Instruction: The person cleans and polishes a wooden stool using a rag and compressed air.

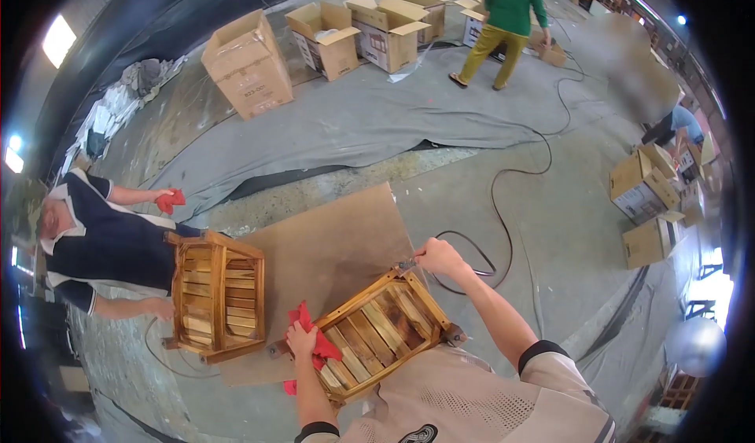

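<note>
Left hand: we are curling the fingers of our left hand (300, 339) part-closed over a bunched bright red cloth (326, 348), holding it at the left end of the near wooden piece.
Right hand: we are folding the fingers of our right hand (441, 257) into a nearly closed fist at a greyish metal fitting (405, 266) on the far corner; we cannot tell exactly what lies inside the fist.
Near wooden piece: we are having the glossy brown slatted wooden frame (376, 329) lying tilted in front of our body, between our two hands, its slats showing light and dark grain.
Near corner: we are seeing another dark metal fitting (453, 334) beside our beige shirt (472, 388).
Under the work: we are leaning over a flat brown cardboard sheet (338, 231) on the grey floor (464, 199).
To the left: a person in a dark blue and white shirt (110, 242) is holding a red rag (170, 200) in one hand and touching a second slatted wooden frame (219, 294) with the other.
Beyond: a person in a green top (510, 3) is standing near open cardboard boxes (389, 40), well apart from us.
</note>
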`<state>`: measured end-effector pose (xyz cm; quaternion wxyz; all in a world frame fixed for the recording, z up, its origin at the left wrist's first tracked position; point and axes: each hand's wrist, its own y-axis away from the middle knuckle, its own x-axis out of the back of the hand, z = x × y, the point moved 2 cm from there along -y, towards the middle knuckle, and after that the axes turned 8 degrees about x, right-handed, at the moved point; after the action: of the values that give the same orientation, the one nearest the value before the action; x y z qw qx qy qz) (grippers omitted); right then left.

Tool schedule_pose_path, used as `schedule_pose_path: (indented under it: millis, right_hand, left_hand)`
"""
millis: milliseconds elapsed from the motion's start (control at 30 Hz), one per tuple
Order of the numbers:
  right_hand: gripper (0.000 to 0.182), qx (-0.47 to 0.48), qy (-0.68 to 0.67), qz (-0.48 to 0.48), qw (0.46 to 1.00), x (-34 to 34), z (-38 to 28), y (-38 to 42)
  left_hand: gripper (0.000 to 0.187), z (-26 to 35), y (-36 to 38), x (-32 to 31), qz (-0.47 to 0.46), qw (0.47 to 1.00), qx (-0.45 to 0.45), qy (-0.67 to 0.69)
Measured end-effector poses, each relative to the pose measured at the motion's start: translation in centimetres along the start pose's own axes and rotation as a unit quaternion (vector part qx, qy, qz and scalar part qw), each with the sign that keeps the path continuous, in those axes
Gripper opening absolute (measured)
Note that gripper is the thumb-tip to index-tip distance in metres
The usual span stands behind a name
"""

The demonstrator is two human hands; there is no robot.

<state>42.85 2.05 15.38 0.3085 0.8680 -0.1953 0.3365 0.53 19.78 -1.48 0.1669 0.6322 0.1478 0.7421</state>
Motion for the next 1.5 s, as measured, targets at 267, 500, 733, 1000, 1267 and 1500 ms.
schedule_pose_path:
  millis: [267, 500, 733, 1000, 1267, 1500]
  right_hand:
    - [0.026, 0.043, 0.099, -0.032, 0.994, -1.5, -0.8, -2.1]
    - [0.029, 0.287, 0.121, -0.258, 0.915, -10.0, -11.5, 2.1]
    - [0.026, 0.385, 0.143, -0.3, 0.861, -23.8, -25.9, 7.1]
    - [0.025, 0.409, 0.219, -0.241, 0.852, -30.4, -29.8, 8.0]
    - [0.027, 0.386, 0.185, -0.194, 0.883, -30.7, -29.7, 8.7]
    - [0.03, 0.376, 0.18, -0.199, 0.887, -31.2, -29.8, 6.6]
  left_hand:
    - [0.05, 1.9, 5.7, -1.2, 0.196, 0.976, -0.069, 0.063]
    - [0.056, -0.4, 12.8, -7.1, 0.057, 0.995, -0.003, 0.077]
    - [0.061, -4.0, 15.4, -9.9, 0.026, 0.984, -0.003, 0.174]
    - [0.062, -4.6, 16.0, -10.5, 0.061, 0.97, -0.014, 0.234]
    - [0.064, -5.5, 15.7, -9.6, 0.001, 0.964, -0.039, 0.263]
    - [0.067, -6.4, 15.0, -9.2, -0.052, 0.958, -0.061, 0.274]
